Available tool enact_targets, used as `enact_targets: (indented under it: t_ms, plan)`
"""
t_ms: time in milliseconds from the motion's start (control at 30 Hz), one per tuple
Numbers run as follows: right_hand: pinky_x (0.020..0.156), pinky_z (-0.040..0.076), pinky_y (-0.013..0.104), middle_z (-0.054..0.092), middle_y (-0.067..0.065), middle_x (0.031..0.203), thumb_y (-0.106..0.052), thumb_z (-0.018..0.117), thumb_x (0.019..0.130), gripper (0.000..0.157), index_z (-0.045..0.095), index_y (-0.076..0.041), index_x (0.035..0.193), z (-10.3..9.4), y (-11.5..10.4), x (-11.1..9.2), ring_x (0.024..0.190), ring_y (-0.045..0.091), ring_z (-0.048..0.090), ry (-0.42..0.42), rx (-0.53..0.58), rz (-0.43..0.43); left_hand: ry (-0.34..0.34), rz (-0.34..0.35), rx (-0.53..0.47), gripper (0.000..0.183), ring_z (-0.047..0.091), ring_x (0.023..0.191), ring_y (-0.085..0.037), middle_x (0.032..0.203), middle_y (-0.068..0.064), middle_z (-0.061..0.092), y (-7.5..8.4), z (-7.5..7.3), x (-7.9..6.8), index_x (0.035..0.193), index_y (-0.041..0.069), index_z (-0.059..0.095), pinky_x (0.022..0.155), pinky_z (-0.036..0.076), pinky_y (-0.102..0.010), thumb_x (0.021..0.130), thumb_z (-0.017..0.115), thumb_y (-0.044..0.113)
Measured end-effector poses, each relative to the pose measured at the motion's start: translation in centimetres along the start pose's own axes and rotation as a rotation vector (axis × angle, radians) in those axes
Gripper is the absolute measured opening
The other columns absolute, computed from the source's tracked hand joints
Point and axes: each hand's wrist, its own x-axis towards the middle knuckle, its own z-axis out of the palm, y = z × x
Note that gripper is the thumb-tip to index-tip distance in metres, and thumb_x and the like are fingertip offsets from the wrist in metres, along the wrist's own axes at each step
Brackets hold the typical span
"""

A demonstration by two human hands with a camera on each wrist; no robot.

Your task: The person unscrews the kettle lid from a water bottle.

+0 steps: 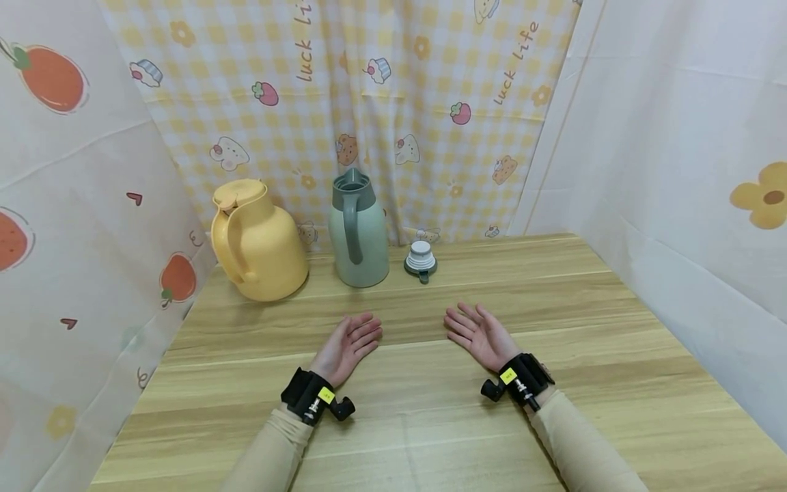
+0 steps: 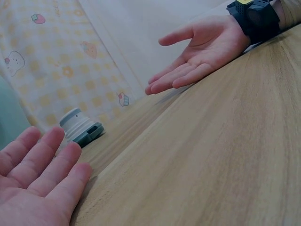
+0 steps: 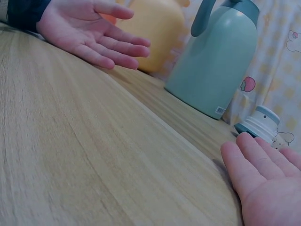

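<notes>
My left hand (image 1: pixel 352 345) rests on the wooden table, palm turned inward, its fingers loosely extended and holding nothing. Opposite it, my right hand (image 1: pixel 481 335) lies the same way, also without anything in it. Beyond the hands, near the curtain, stands a green thermos jug (image 1: pixel 361 236) with its handle toward me and its top uncovered. To the jug's right, a white and dark green stopper (image 1: pixel 421 258) sits upside down on the table. A yellow thermos jug (image 1: pixel 264 246) with its lid on stands farther left. Neither hand touches these things.
The wood-grain table (image 1: pixel 406 424) reaches the yellow checked curtain (image 1: pixel 393 123) at the back. White printed curtains hang at the left (image 1: pixel 92 225) and right (image 1: pixel 682 171). Each wrist wears a black strap with a small camera.
</notes>
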Motion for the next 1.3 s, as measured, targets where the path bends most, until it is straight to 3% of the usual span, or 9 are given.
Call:
enact_targets:
  t_ms: [367,633,1300]
  plan:
    - [0.114,0.016,0.042,-0.004,0.021,0.159,-0.035,0.024,0.108,0.062,-0.008,-0.006,0.153,0.08,-0.03,-0.04,0.145,0.033,0.005,-0.01,-0.016,-0.013,0.017,-0.031,-0.004,0.049,0.053,0.122,-0.025,0.135,-0.018,0.051,0.17,0.22,0.08,0.145,-0.005,0.028,0.107,0.035,-0.04,0.108,0.03,0.026]
    - [0.114,0.017,0.042,-0.004,0.022,0.158,-0.034,0.024,0.108,0.062,-0.008,-0.005,0.153,0.03,-0.01,-0.05,0.145,0.034,0.004,-0.021,-0.044,-0.013,-0.007,-0.014,0.02,0.05,0.053,0.122,-0.025,0.133,-0.016,0.053,0.01,0.11,0.0,0.145,-0.007,0.028,0.105,0.037,-0.038,0.108,0.031,0.027]
    - [0.114,0.016,0.041,-0.005,0.022,0.158,-0.034,0.022,0.108,0.061,-0.008,-0.005,0.153,0.12,-0.04,-0.01,0.145,0.034,0.003,-0.019,-0.03,0.001,0.003,-0.026,0.017,0.049,0.057,0.116,-0.025,0.121,-0.012,0.061,0.13,0.22,0.08,0.143,-0.009,0.03,0.102,0.041,-0.037,0.108,0.033,0.024]
